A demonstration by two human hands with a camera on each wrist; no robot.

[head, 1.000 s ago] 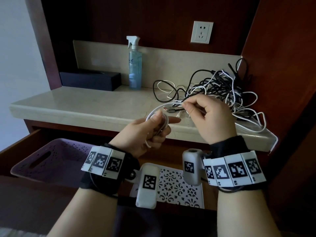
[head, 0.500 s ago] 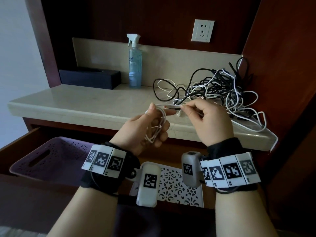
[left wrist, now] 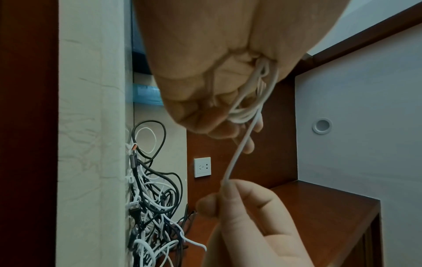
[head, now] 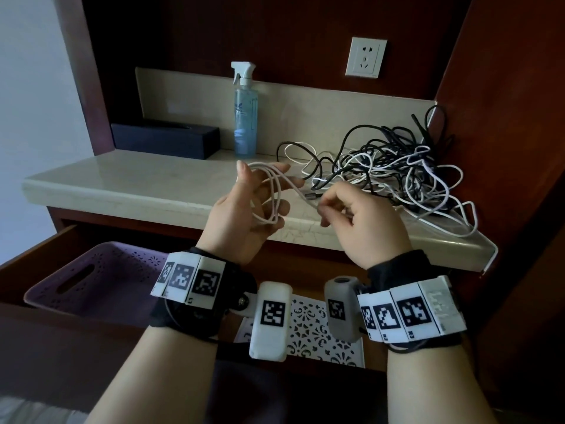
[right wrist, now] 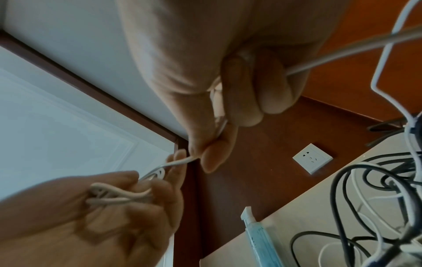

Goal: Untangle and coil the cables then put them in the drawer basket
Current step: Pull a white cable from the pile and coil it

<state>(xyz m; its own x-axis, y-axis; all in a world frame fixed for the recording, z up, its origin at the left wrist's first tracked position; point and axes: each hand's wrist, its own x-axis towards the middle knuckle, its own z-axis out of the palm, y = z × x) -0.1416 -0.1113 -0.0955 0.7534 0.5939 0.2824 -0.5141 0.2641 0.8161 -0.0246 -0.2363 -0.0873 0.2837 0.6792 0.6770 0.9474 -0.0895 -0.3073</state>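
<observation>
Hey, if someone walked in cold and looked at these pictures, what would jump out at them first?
Probably the black-and-white tangle of cables heaped on the right end of the marble counter. Next, the two hands in front of it: the left hand holds loops of a white cable, while the right hand pinches its free end. Below left, a purple basket sits in the open drawer.

Home or hotel room, wooden alcove point(head: 504, 87), marble counter point(head: 137, 182), wall socket point(head: 366, 57)
</observation>
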